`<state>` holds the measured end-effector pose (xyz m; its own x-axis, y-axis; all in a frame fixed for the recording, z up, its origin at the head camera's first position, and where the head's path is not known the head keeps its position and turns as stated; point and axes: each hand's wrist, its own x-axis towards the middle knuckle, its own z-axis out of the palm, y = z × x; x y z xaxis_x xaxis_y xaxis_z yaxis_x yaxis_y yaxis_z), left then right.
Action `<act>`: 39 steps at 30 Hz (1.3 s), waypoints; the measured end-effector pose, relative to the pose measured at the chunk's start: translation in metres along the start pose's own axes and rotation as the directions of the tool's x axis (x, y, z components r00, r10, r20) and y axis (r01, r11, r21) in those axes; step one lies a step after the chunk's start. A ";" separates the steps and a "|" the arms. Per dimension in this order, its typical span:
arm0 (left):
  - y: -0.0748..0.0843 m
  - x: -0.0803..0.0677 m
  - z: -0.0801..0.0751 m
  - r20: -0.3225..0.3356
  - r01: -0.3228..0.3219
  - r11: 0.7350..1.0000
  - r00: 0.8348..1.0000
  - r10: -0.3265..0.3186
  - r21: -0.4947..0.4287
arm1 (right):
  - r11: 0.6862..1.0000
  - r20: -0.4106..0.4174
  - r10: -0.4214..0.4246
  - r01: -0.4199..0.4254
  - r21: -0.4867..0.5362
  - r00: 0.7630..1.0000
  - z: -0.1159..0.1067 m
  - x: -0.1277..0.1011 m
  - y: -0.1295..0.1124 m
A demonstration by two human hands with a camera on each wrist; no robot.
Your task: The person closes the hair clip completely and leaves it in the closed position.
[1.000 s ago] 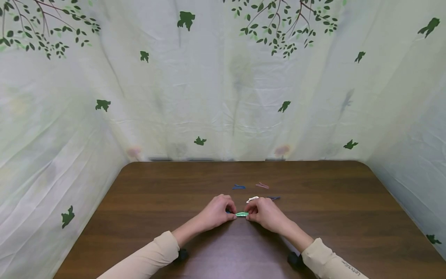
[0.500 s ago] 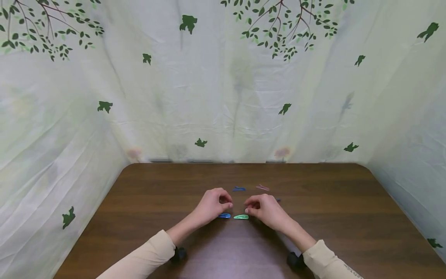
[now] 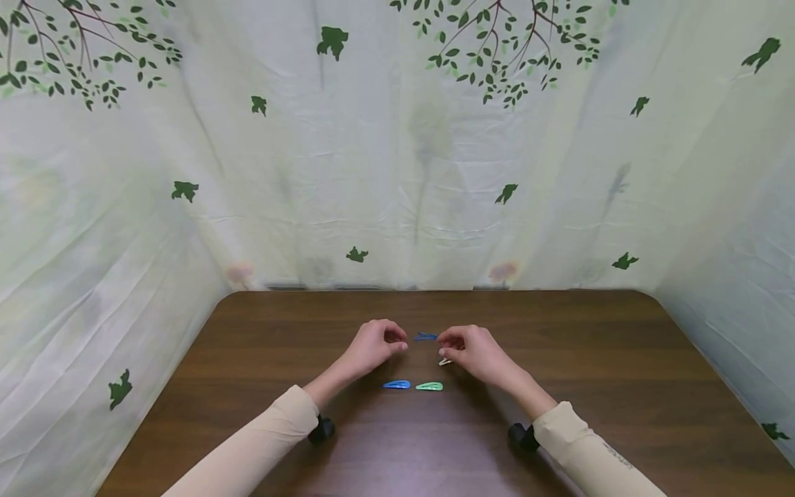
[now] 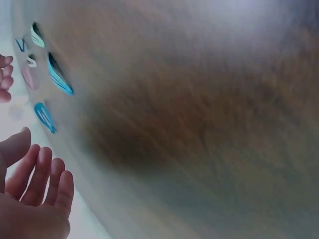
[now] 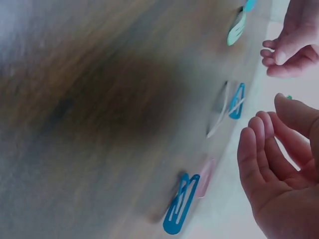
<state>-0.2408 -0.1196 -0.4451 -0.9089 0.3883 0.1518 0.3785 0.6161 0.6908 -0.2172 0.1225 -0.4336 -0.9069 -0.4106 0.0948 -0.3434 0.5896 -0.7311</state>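
My left hand (image 3: 375, 345) hovers above the table with relaxed fingers and holds nothing. To its right, my right hand (image 3: 472, 352) is likewise off the table, its loosely bent fingers (image 5: 259, 144) holding nothing. Nearer to me, a blue snap hair clip (image 3: 397, 384) and a green snap hair clip (image 3: 429, 386) lie end to end. Another blue hair clip (image 3: 425, 336), sprung apart, lies between the hands. A white hair clip (image 3: 444, 362) is partly covered by my right hand. A pink hair clip (image 5: 206, 178) and a darker blue hair clip (image 5: 180, 205) show in the right wrist view.
The brown wooden table (image 3: 279, 324) has rounded far corners. A pale cloth (image 3: 397, 172) printed with leaves and branches hangs behind it and at both sides. A dark strap mount (image 3: 523, 437) sits on the right wrist.
Both hands have left the blue and green clips in front and moved forward over the table. These two clips now lie uncovered, while my right hand hides the pink and darker blue ones from the head view.
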 end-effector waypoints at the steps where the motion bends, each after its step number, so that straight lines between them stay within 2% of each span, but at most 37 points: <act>1: -0.002 0.002 0.000 0.000 0.006 1.000 1.000 -0.006 0.003 | 1.000 -0.008 0.000 0.000 -0.014 1.000 0.000 0.002 0.001; 11: -0.012 0.015 0.003 0.021 0.043 0.999 0.999 -0.043 0.009 | 0.994 -0.041 -0.008 0.003 -0.109 0.999 0.005 0.020 0.008; 17: -0.017 0.024 0.009 0.036 0.031 0.999 0.999 -0.031 0.010 | 0.995 -0.017 0.059 -0.060 -0.081 0.998 0.011 0.030 0.012; 24: -0.021 0.031 0.014 0.056 0.009 1.000 0.998 -0.009 0.007 | 0.995 -0.034 0.074 -0.077 -0.068 0.997 0.015 0.037 0.017; 32: -0.023 0.034 0.014 0.069 -0.008 1.000 0.998 0.008 -0.005 | 0.996 -0.027 0.077 -0.078 -0.045 0.997 0.018 0.044 0.019; 39: -0.024 0.031 0.016 0.062 -0.006 1.000 0.998 0.008 -0.023 | 0.993 -0.061 0.063 -0.069 -0.099 0.996 0.022 0.045 0.020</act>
<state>-0.2755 -0.1111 -0.4685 -0.8935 0.4346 0.1133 0.3803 0.5979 0.7057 -0.2592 0.1004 -0.4584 -0.9400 -0.3294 0.0890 -0.3022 0.6823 -0.6657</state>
